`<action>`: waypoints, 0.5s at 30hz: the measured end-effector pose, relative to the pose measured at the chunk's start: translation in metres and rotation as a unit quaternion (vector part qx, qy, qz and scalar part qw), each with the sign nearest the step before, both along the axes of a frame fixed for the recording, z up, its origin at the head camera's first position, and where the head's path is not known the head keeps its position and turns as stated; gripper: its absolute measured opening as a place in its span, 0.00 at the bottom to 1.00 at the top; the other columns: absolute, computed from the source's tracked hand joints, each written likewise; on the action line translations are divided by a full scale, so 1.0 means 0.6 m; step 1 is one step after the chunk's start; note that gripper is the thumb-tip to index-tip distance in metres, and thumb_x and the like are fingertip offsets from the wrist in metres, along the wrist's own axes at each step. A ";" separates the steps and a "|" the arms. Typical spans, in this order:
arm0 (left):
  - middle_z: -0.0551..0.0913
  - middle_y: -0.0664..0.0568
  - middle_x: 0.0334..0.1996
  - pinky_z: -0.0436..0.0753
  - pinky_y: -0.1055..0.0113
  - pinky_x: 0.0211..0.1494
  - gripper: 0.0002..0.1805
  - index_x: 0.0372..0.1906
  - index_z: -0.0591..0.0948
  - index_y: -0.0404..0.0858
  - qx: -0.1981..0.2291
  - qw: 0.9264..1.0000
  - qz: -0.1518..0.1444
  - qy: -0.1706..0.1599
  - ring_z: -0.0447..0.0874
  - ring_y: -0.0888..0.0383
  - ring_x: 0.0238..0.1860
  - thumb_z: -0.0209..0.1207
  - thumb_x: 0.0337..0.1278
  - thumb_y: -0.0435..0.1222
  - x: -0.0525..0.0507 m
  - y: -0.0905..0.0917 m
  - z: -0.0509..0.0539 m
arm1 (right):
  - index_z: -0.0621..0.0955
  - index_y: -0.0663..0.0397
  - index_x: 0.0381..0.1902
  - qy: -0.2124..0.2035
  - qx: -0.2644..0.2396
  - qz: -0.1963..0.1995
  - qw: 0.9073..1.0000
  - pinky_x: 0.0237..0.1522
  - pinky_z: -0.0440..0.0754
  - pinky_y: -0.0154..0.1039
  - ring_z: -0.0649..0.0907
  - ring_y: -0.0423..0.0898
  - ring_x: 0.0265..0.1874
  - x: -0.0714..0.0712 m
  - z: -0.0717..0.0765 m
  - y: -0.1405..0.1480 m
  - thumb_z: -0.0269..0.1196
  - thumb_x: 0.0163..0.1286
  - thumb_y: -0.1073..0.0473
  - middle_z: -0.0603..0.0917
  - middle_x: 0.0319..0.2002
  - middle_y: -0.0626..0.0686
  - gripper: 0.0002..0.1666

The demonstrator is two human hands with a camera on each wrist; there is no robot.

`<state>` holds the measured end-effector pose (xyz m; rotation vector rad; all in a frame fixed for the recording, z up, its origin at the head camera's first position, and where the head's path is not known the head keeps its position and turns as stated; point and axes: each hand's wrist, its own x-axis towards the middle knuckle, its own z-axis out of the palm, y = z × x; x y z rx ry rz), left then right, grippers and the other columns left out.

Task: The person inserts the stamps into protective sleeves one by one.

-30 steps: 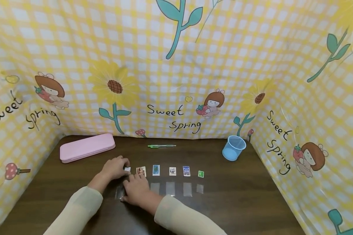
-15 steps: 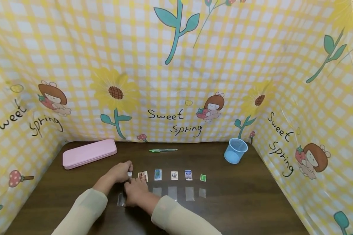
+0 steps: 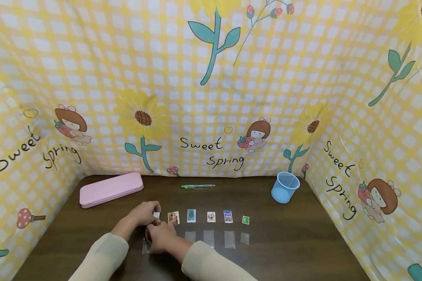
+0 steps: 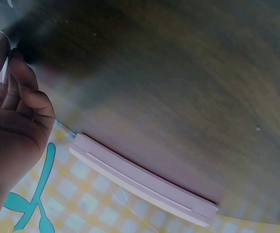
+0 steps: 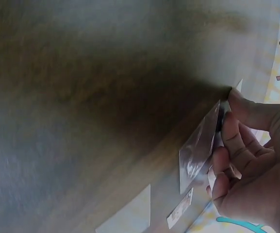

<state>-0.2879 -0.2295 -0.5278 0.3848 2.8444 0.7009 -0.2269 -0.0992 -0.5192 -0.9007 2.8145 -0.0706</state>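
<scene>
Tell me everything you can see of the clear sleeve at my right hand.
The clear sleeve looks like thin, glossy plastic, four-sided, with bright creases or reflections. It appears slanted, left of the other visible sleeves; the right hand seems to pinch one edge and partly hides it in the head view.
</scene>
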 end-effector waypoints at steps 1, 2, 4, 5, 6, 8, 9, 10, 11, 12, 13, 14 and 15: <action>0.77 0.54 0.29 0.72 0.62 0.34 0.15 0.30 0.75 0.43 0.000 1.000 -0.001 -0.002 0.72 0.57 0.29 0.71 0.39 0.35 0.002 0.000 -0.001 | 0.73 0.31 0.29 -0.002 -0.008 -0.002 1.000 0.40 0.68 0.40 0.74 0.37 0.32 0.002 -0.002 0.000 0.76 0.42 0.46 0.74 0.26 0.33 0.22; 0.77 0.53 0.29 0.72 0.62 0.33 0.15 0.30 0.75 0.42 0.001 1.000 -0.004 0.000 0.72 0.57 0.29 0.71 0.39 0.35 0.003 -0.001 -0.003 | 0.73 0.31 0.28 -0.002 -0.015 -0.003 1.000 0.39 0.68 0.39 0.74 0.37 0.31 0.003 -0.003 0.000 0.75 0.43 0.47 0.73 0.25 0.33 0.20; 0.77 0.53 0.29 0.72 0.62 0.33 0.15 0.30 0.76 0.42 0.005 1.000 -0.004 0.002 0.72 0.57 0.29 0.72 0.39 0.35 0.005 -0.001 -0.004 | 0.76 0.30 0.26 -0.008 -0.033 0.000 0.999 0.35 0.67 0.36 0.73 0.36 0.30 0.004 -0.005 0.002 0.72 0.47 0.49 0.74 0.23 0.32 0.14; 0.77 0.53 0.28 0.72 0.62 0.33 0.14 0.30 0.76 0.42 0.009 1.000 -0.004 0.001 0.72 0.57 0.29 0.71 0.39 0.35 0.005 -0.001 -0.004 | 0.78 0.30 0.26 -0.011 -0.043 0.003 0.999 0.34 0.67 0.35 0.73 0.35 0.29 0.004 -0.006 0.004 0.71 0.49 0.49 0.74 0.22 0.31 0.10; 0.77 0.53 0.28 0.72 0.62 0.33 0.14 0.30 0.76 0.42 0.012 1.000 -0.006 0.003 0.72 0.57 0.29 0.71 0.39 0.35 0.005 -0.002 -0.005 | 0.79 0.29 0.25 -0.015 -0.054 0.006 0.998 0.33 0.67 0.33 0.74 0.34 0.27 0.003 -0.006 0.007 0.69 0.51 0.49 0.74 0.21 0.30 0.08; 0.76 0.54 0.27 0.72 0.64 0.32 0.13 0.29 0.76 0.42 0.026 1.000 -0.008 0.005 0.71 0.58 0.28 0.71 0.40 0.35 0.006 -0.003 -0.005 | 0.81 0.31 0.22 -0.026 -0.090 0.011 0.996 0.30 0.67 0.30 0.74 0.32 0.25 -0.001 -0.007 0.015 0.67 0.54 0.50 0.75 0.19 0.30 0.05; 0.76 0.53 0.25 0.73 0.64 0.30 0.12 0.28 0.76 0.41 0.039 0.999 -0.004 -0.001 0.72 0.58 0.26 0.71 0.41 0.34 0.007 -0.004 -0.004 | 0.82 0.33 0.22 -0.040 -0.116 0.012 0.992 0.30 0.68 0.28 0.73 0.31 0.23 -0.004 -0.006 0.020 0.66 0.55 0.52 0.75 0.18 0.30 0.05; 0.76 0.53 0.24 0.73 0.65 0.28 0.12 0.28 0.76 0.41 0.055 0.998 -0.005 -0.005 0.73 0.58 0.24 0.70 0.42 0.34 0.008 -0.006 -0.002 | 0.82 0.36 0.22 -0.058 -0.147 0.011 0.987 0.29 0.68 0.26 0.73 0.30 0.22 -0.007 -0.005 0.026 0.65 0.55 0.53 0.75 0.18 0.31 0.04; 0.75 0.53 0.23 0.74 0.65 0.26 0.11 0.27 0.76 0.40 0.074 0.997 0.000 -0.013 0.73 0.58 0.21 0.69 0.44 0.33 0.009 -0.008 0.000 | 0.82 0.40 0.23 -0.078 -0.182 0.010 0.980 0.27 0.68 0.25 0.73 0.29 0.21 -0.010 -0.003 0.032 0.65 0.56 0.55 0.77 0.18 0.32 0.04; 0.75 0.52 0.22 0.75 0.65 0.24 0.10 0.27 0.76 0.39 0.098 0.995 0.003 -0.019 0.74 0.58 0.20 0.68 0.46 0.32 0.011 -0.010 0.003 | 0.82 0.43 0.23 -0.103 -0.220 0.005 0.970 0.27 0.68 0.24 0.73 0.28 0.20 -0.012 -0.001 0.039 0.64 0.57 0.57 0.78 0.18 0.34 0.04; 0.75 0.52 0.21 0.75 0.65 0.23 0.09 0.27 0.76 0.38 0.123 0.992 0.009 -0.025 0.74 0.58 0.18 0.67 0.48 0.32 0.012 -0.012 0.008 | 0.82 0.47 0.24 -0.125 -0.256 0.001 0.959 0.25 0.69 0.23 0.73 0.28 0.19 -0.016 0.002 0.045 0.64 0.57 0.58 0.80 0.19 0.35 0.04; 0.76 0.51 0.20 0.75 0.65 0.21 0.08 0.28 0.76 0.37 0.149 0.988 0.011 -0.030 0.75 0.57 0.17 0.65 0.50 0.31 0.014 -0.013 0.012 | 0.82 0.49 0.25 -0.152 -0.291 -0.007 0.945 0.25 0.69 0.22 0.74 0.28 0.19 -0.019 0.005 0.052 0.64 0.57 0.60 0.81 0.19 0.37 0.03; 0.76 0.50 0.20 0.76 0.64 0.20 0.07 0.28 0.76 0.36 0.175 0.984 0.019 -0.036 0.76 0.55 0.16 0.64 0.52 0.31 0.015 -0.014 0.018 | 0.82 0.51 0.25 -0.177 -0.324 -0.018 0.929 0.25 0.70 0.23 0.75 0.28 0.19 -0.022 0.008 0.059 0.64 0.58 0.61 0.83 0.20 0.39 0.03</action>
